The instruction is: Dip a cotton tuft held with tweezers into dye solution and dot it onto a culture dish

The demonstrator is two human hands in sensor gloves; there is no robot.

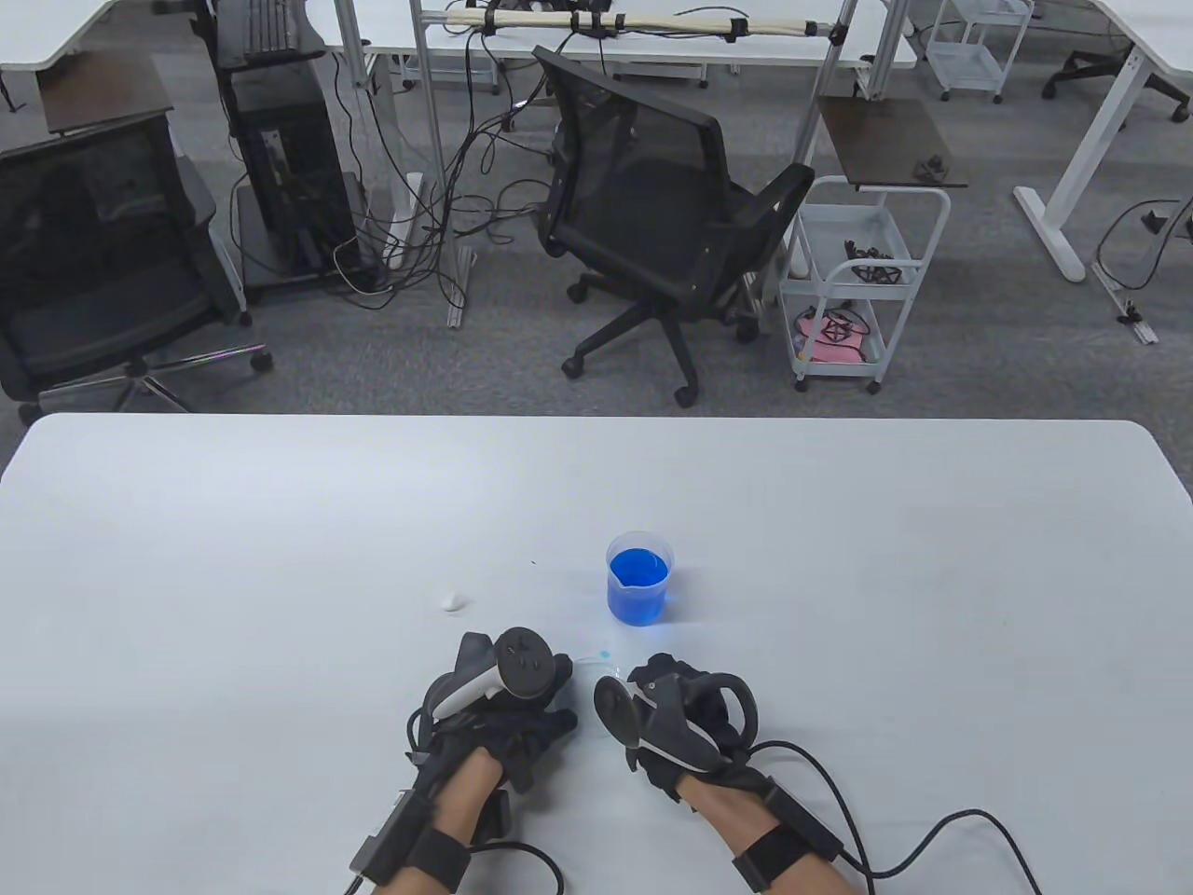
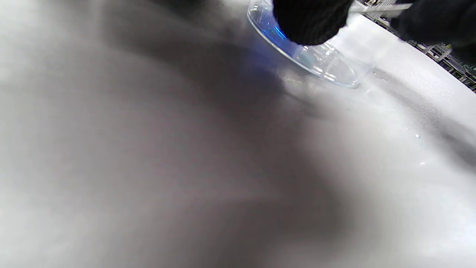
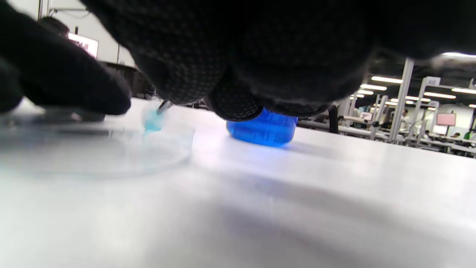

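A clear culture dish (image 1: 596, 666) lies on the white table between my hands; it also shows in the left wrist view (image 2: 319, 61) and the right wrist view (image 3: 111, 149). My right hand (image 1: 652, 685) pinches metal tweezers (image 3: 163, 107) whose tips hold a blue-stained cotton tuft (image 3: 151, 121) down at the dish. My left hand (image 1: 556, 673) holds the dish's left edge, with a fingertip (image 2: 308, 20) resting on it. The beaker of blue dye (image 1: 638, 578) stands just beyond the dish, also seen in the right wrist view (image 3: 262, 131).
A spare white cotton tuft (image 1: 454, 601) lies on the table left of the beaker. The table's far edge (image 1: 596, 419) runs behind it, with office chairs and a cart on the floor beyond.
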